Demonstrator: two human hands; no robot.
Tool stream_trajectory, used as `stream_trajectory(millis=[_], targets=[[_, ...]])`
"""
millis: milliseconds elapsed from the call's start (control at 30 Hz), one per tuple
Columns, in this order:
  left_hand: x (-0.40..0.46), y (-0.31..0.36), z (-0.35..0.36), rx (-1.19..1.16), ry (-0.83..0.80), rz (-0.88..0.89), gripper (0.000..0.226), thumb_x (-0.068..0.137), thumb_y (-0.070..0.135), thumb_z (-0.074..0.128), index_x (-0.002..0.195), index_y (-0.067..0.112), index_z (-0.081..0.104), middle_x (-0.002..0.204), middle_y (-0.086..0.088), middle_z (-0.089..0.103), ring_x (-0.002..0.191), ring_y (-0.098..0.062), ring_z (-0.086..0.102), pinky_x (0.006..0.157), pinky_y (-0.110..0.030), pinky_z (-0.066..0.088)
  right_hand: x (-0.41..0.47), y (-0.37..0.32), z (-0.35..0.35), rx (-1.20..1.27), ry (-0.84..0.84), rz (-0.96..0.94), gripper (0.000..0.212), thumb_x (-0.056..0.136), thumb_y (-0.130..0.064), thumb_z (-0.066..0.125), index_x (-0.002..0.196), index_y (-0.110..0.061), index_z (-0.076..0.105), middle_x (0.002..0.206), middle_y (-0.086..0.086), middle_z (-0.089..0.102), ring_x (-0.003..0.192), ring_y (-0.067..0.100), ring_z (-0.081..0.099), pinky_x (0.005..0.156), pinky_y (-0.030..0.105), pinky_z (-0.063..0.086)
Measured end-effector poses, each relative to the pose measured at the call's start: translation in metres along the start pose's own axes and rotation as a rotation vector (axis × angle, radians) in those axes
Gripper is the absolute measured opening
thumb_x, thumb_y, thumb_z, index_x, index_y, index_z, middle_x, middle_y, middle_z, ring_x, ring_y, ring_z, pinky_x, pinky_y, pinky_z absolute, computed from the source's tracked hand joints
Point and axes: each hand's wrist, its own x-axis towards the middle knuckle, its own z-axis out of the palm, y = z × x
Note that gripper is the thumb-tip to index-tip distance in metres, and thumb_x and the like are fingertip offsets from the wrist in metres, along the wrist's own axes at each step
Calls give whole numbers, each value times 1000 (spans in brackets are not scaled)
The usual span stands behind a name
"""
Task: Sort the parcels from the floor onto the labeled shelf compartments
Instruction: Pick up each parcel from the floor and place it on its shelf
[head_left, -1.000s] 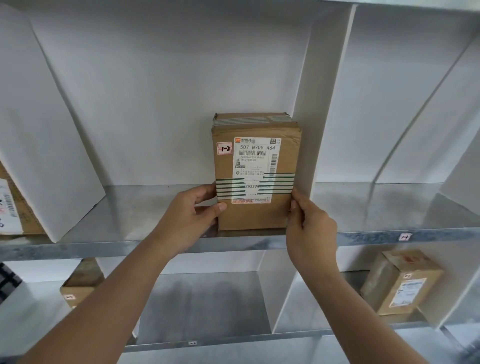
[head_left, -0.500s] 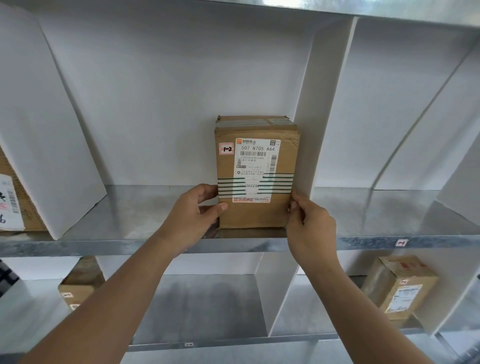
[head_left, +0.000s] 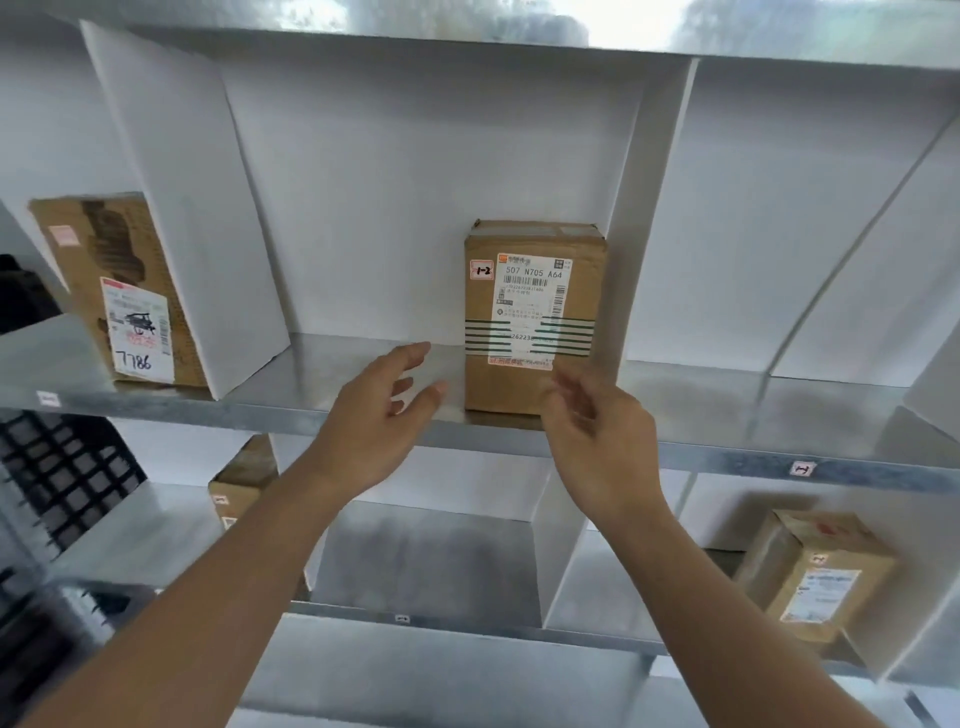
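Observation:
A brown cardboard parcel (head_left: 535, 317) with a white shipping label, green stripes and a small "1-2" sticker stands upright on the metal shelf (head_left: 332, 410), against the white divider on its right. My left hand (head_left: 382, 415) hovers just left of the parcel with fingers spread, apart from it. In front of the parcel's lower right corner, my right hand (head_left: 597, 436) has loosely curled fingers and holds nothing; it looks blurred.
Another parcel (head_left: 122, 291) marked "7786" stands in the compartment to the left. On the lower shelf sit a parcel (head_left: 815, 577) at right and one (head_left: 241, 488) at left. A black crate (head_left: 57, 478) is at far left. A small label (head_left: 801, 469) marks the shelf edge.
Both hands have let go of the parcel and drawn back toward me. The parcel stays upright on the shelf. The camera has tilted up and shifted.

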Motion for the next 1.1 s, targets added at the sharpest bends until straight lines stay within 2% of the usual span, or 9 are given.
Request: stream_trajectory(millis=[67, 167, 367, 433, 567, 700, 833, 900, 1100], targets=[[-23, 8, -14, 107, -7, 74, 47, 102, 43, 56, 149, 35, 52, 151, 17, 50, 135, -5, 49, 106, -19, 43, -11, -8, 9, 69, -92, -89, 35, 103, -39, 59, 137, -33, 63, 138, -17, 63, 119, 9, 63, 89, 2, 49], [-56, 17, -43, 229, 19, 161, 50, 101, 51, 48, 147, 33, 55, 145, 16, 54, 130, 0, 49, 106, -15, 40, -26, -22, 28, 70, -198, -239, 40, 101, -48, 57, 139, -37, 59, 138, -29, 54, 129, 9, 58, 108, 27, 50], [-112, 11, -119, 338, 65, 152, 44, 102, 36, 58, 144, 27, 58, 134, 12, 57, 108, 6, 58, 83, 0, 42, -65, -73, 82, 145, -293, -356, 43, 98, -46, 64, 137, -29, 65, 136, -17, 63, 125, 6, 60, 107, 25, 50], [-131, 1, -149, 375, 98, 139, 45, 101, 32, 63, 145, 26, 57, 134, 13, 58, 106, 3, 57, 84, -3, 44, -80, -96, 107, 155, -358, -356, 40, 98, -45, 64, 137, -32, 63, 138, -16, 63, 126, 6, 58, 108, 26, 49], [-175, -30, -221, 465, 124, 62, 53, 101, 40, 61, 151, 33, 46, 138, 13, 57, 122, -3, 53, 94, -17, 51, -114, -139, 171, 194, -481, -380, 36, 99, -40, 65, 134, -34, 63, 118, -40, 54, 109, -19, 54, 87, 0, 44], [-222, -76, -297, 536, 133, -7, 53, 100, 40, 62, 150, 26, 48, 140, 5, 59, 127, -6, 55, 106, -32, 51, -159, -173, 251, 259, -575, -395, 34, 98, -36, 69, 131, -31, 67, 124, -24, 65, 117, -6, 59, 97, 22, 54], [-277, -127, -363, 624, 139, -127, 53, 98, 46, 57, 144, 20, 55, 132, 4, 61, 119, -11, 60, 102, -33, 52, -211, -198, 331, 264, -679, -442, 30, 98, -34, 67, 127, -28, 70, 125, -24, 66, 119, -9, 56, 104, 22, 49], [-302, -152, -390, 629, 167, -193, 54, 98, 46, 57, 144, 18, 55, 133, 2, 62, 119, -12, 60, 101, -29, 51, -233, -207, 366, 262, -749, -454, 31, 98, -34, 65, 128, -27, 70, 128, -20, 66, 122, -7, 56, 105, 20, 48], [-357, -231, -459, 646, 231, -438, 45, 99, 24, 67, 142, 14, 58, 132, -3, 61, 110, -8, 58, 87, 6, 30, -280, -219, 487, 316, -967, -396, 29, 98, -31, 67, 126, -25, 72, 128, -19, 66, 123, -3, 58, 106, 18, 45]])
